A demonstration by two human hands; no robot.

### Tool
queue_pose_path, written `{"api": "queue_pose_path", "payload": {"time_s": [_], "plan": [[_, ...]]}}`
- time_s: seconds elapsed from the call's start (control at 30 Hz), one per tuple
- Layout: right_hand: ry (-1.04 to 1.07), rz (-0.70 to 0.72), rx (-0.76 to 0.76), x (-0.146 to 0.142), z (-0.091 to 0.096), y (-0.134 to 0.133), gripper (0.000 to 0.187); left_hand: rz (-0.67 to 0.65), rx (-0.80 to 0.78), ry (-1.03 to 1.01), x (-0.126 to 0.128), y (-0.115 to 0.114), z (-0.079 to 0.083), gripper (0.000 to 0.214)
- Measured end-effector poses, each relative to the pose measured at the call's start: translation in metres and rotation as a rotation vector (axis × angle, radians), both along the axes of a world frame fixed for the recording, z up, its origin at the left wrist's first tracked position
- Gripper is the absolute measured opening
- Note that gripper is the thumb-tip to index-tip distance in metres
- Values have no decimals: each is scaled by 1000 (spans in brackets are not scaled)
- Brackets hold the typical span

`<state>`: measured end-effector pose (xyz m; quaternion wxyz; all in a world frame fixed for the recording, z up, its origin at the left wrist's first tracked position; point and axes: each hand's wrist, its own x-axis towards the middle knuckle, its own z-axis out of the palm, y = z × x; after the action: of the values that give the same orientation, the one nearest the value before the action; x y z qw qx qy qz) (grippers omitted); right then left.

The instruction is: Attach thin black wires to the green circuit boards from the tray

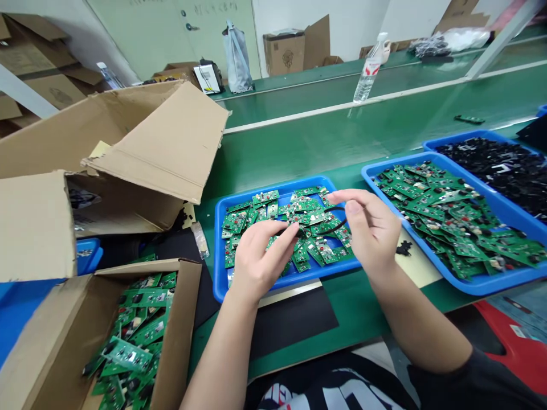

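Observation:
My left hand [260, 259] and my right hand [370, 228] hang over a blue plastic tray [290, 267] heaped with small green circuit boards [318, 225]. A thin black curved cable [337, 219] runs between them, pinched in my right fingertips. Its other end seems to reach my left fingertips, though the fingers partly hide it. To the right, a larger blue tray [427, 171] holds more green circuit boards [453, 219]. Neither hand touches that tray.
A cardboard box [179, 285] of green boards stands at the lower left, beneath a large open carton [149, 142]. A blue tray of black parts [491, 171] sits at the right. A green conveyor bench [342, 136] carries a water bottle [370, 71].

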<state>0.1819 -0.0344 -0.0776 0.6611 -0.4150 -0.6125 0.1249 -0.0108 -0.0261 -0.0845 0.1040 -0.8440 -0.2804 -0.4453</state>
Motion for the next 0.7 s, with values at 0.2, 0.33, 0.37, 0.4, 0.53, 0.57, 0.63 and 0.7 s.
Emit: {"api": "queue_pose_path", "payload": {"time_s": [0.2, 0.33, 0.37, 0.4, 0.53, 0.57, 0.63, 0.7], "plan": [[-75, 315, -401, 4, 0, 4, 19, -11, 3, 50, 5, -2, 0, 33], [47, 606, -637, 0, -3, 5, 16, -10, 10, 48, 6, -2, -1, 32], [91, 645, -679, -1, -3, 5, 17, -1, 19, 46, 6, -2, -1, 32], [130, 671, -717, -2, -3, 6, 19, 9, 29, 41, 5, -1, -2, 32], [219, 697, -828, -1, -1, 6, 24, 31, 61, 28, 4, 1, -4, 29], [225, 696, -845, -1, 0, 6, 24, 36, 65, 28, 4, 1, -4, 29], [233, 692, -871, 1, 1, 7, 24, 47, 70, 32, 4, 1, -5, 29], [253, 696, -885, 1, 1, 7, 23, 56, 71, 40, 4, 1, -5, 29]]}}
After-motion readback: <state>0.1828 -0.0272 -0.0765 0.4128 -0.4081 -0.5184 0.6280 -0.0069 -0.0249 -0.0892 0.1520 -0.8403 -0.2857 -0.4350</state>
